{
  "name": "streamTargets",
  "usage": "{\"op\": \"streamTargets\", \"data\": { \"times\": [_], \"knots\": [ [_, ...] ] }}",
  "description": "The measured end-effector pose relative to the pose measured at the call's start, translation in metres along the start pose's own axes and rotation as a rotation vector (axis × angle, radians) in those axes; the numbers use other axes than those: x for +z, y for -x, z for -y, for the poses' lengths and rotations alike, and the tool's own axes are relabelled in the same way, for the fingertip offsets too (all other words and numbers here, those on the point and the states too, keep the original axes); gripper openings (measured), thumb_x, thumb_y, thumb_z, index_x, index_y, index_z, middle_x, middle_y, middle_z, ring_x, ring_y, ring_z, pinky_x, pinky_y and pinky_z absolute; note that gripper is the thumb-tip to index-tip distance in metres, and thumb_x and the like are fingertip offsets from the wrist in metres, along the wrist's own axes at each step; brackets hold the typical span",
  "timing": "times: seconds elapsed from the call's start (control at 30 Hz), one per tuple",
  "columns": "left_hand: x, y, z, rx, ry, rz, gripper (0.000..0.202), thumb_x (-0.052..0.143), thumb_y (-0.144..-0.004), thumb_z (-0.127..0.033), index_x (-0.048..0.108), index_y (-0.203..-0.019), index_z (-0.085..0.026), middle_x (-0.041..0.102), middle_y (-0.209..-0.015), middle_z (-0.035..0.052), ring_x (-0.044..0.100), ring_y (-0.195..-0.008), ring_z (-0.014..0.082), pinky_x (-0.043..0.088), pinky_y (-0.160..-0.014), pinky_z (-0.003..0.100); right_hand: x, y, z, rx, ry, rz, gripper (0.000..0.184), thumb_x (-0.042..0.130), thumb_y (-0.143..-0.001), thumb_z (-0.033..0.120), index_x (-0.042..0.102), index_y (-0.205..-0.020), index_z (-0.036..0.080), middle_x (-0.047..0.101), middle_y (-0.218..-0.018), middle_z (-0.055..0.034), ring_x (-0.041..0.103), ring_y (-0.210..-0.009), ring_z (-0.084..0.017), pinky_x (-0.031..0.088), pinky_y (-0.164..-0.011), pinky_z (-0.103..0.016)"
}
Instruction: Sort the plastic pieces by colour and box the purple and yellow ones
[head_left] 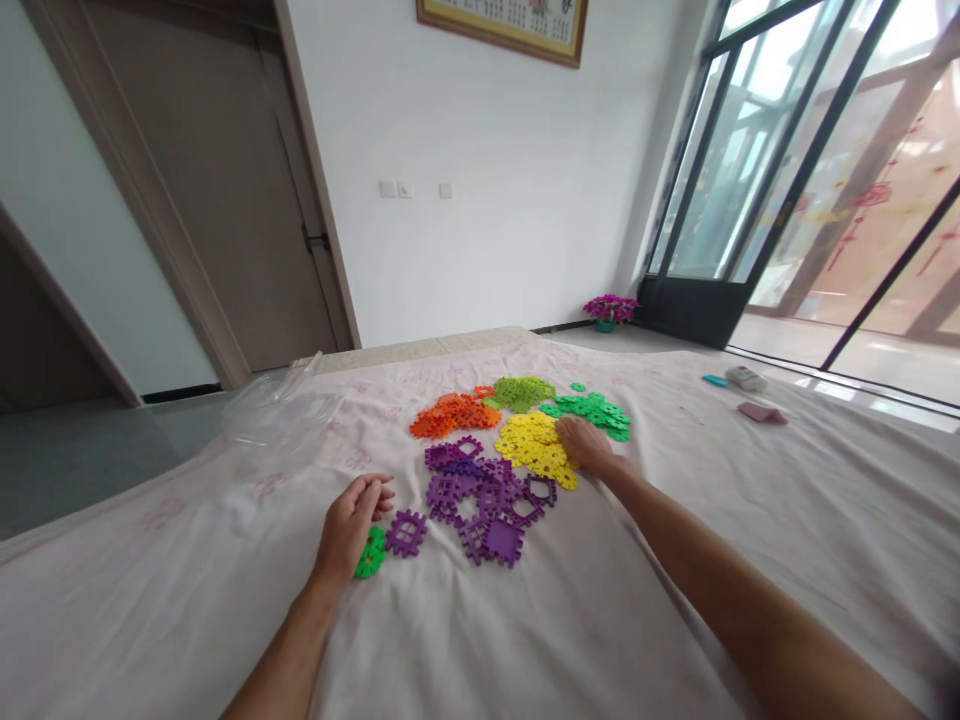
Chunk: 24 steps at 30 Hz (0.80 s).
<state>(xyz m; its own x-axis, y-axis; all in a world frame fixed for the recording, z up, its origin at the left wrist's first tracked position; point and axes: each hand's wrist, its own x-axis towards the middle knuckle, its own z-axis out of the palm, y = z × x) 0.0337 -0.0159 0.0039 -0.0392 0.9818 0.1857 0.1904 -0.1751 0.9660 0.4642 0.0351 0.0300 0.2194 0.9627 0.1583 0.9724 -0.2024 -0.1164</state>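
Note:
My left hand is at the left of the pieces, its fingers curled together; whatever they may hold is hidden. Just below it lies a green flower-shaped piece, and to its right a purple square window piece with notched edges. My right hand reaches onto the right side of a pile of yellow flower-shaped pieces. Its fingers bend down there, with the tips hidden. Between my hands, nearer to me, spreads a heap of purple notched square pieces.
Behind are piles of orange pieces, light green pieces and green pieces. A clear plastic bag lies at left on the pale sheet. A pink cloth-like item and a white packet lie at right.

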Motion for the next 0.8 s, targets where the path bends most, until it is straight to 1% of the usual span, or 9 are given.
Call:
{"op": "streamTargets", "data": {
  "times": [0.1, 0.17, 0.23, 0.33, 0.43, 0.5, 0.6, 0.7, 0.8],
  "knots": [
    [-0.003, -0.003, -0.001, -0.004, 0.214, -0.135, 0.050, 0.054, -0.084, -0.057, 0.065, -0.107, -0.015, 0.070, -0.088, 0.0071, 0.068, -0.076, 0.0179, 0.053, -0.066, 0.028, -0.006, 0.006, 0.017, -0.027, 0.002, -0.051, 0.035, 0.038, -0.100, 0.032, 0.065, -0.116, 0.016, 0.065, -0.120, -0.0146, 0.057, -0.114, -0.027, 0.040, -0.094, -0.035],
    [-0.005, -0.005, -0.001, -0.003, 0.311, -0.220, 0.051, 0.053, -0.084, -0.057, 0.064, -0.109, -0.014, 0.069, -0.089, 0.0070, 0.068, -0.076, 0.0174, 0.053, -0.064, 0.027, -0.013, 0.014, 0.037, -0.109, -0.039, -0.117, 0.034, 0.045, -0.097, 0.028, 0.061, -0.126, 0.019, 0.061, -0.130, -0.0124, 0.052, -0.122, -0.027, 0.036, -0.101, -0.037],
    [-0.007, -0.008, 0.001, -0.003, 0.346, -0.307, 0.049, 0.052, -0.085, -0.055, 0.064, -0.109, -0.014, 0.069, -0.088, 0.0063, 0.067, -0.074, 0.0165, 0.051, -0.061, 0.025, -0.021, 0.028, 0.066, -0.287, -0.163, -0.125, 0.033, 0.048, -0.096, 0.026, 0.064, -0.124, 0.019, 0.064, -0.126, -0.0109, 0.055, -0.118, -0.024, 0.037, -0.103, -0.035],
    [-0.012, -0.010, 0.002, 0.006, 0.291, -0.435, 0.043, 0.047, -0.086, -0.051, 0.065, -0.104, -0.016, 0.068, -0.085, 0.0048, 0.065, -0.071, 0.0151, 0.049, -0.058, 0.023, -0.031, 0.059, 0.118, -0.590, -0.353, -0.097, 0.030, 0.046, -0.098, 0.029, 0.066, -0.119, 0.022, 0.068, -0.116, -0.0075, 0.058, -0.108, -0.021, 0.041, -0.097, -0.034],
    [-0.014, -0.009, 0.002, 0.035, 0.176, -0.505, 0.041, 0.044, -0.087, -0.048, 0.066, -0.099, -0.016, 0.068, -0.083, 0.0041, 0.064, -0.070, 0.0152, 0.048, -0.058, 0.024, -0.033, 0.096, 0.167, -0.855, -0.385, -0.040, 0.028, 0.050, -0.098, 0.033, 0.066, -0.117, 0.021, 0.069, -0.106, -0.0070, 0.058, -0.103, -0.021, 0.042, -0.094, -0.035],
    [-0.015, -0.007, 0.000, 0.039, 0.109, -0.505, 0.040, 0.044, -0.087, -0.048, 0.067, -0.096, -0.016, 0.068, -0.081, 0.0040, 0.064, -0.070, 0.0157, 0.048, -0.060, 0.024, -0.030, 0.116, 0.192, -0.894, -0.364, -0.022, 0.032, 0.056, -0.095, 0.039, 0.065, -0.119, 0.020, 0.067, -0.105, -0.0088, 0.055, -0.102, -0.022, 0.041, -0.092, -0.035],
    [-0.014, -0.005, -0.001, 0.030, 0.055, -0.469, 0.040, 0.047, -0.085, -0.049, 0.067, -0.094, -0.016, 0.067, -0.077, 0.0031, 0.063, -0.069, 0.0159, 0.048, -0.060, 0.025, -0.019, 0.133, 0.214, -0.891, -0.286, -0.002, 0.044, 0.065, -0.087, 0.049, 0.062, -0.120, 0.019, 0.065, -0.108, -0.0103, 0.051, -0.107, -0.026, 0.040, -0.092, -0.039],
    [-0.014, -0.006, 0.001, 0.023, 0.055, -0.460, 0.039, 0.048, -0.085, -0.049, 0.068, -0.094, -0.016, 0.066, -0.075, 0.0023, 0.063, -0.068, 0.0155, 0.048, -0.059, 0.025, -0.008, 0.138, 0.222, -0.882, -0.287, 0.040, 0.046, 0.069, -0.084, 0.047, 0.062, -0.121, 0.021, 0.066, -0.105, -0.0086, 0.052, -0.104, -0.025, 0.039, -0.091, -0.037],
    [-0.015, -0.009, 0.004, -0.003, 0.080, -0.481, 0.039, 0.049, -0.084, -0.049, 0.068, -0.094, -0.016, 0.066, -0.075, 0.0020, 0.063, -0.066, 0.0148, 0.047, -0.058, 0.024, -0.002, 0.138, 0.221, -0.832, -0.384, 0.044, 0.053, 0.075, -0.079, 0.045, 0.060, -0.125, 0.023, 0.065, -0.104, -0.0069, 0.055, -0.100, -0.024, 0.041, -0.087, -0.034]
  ]
}}
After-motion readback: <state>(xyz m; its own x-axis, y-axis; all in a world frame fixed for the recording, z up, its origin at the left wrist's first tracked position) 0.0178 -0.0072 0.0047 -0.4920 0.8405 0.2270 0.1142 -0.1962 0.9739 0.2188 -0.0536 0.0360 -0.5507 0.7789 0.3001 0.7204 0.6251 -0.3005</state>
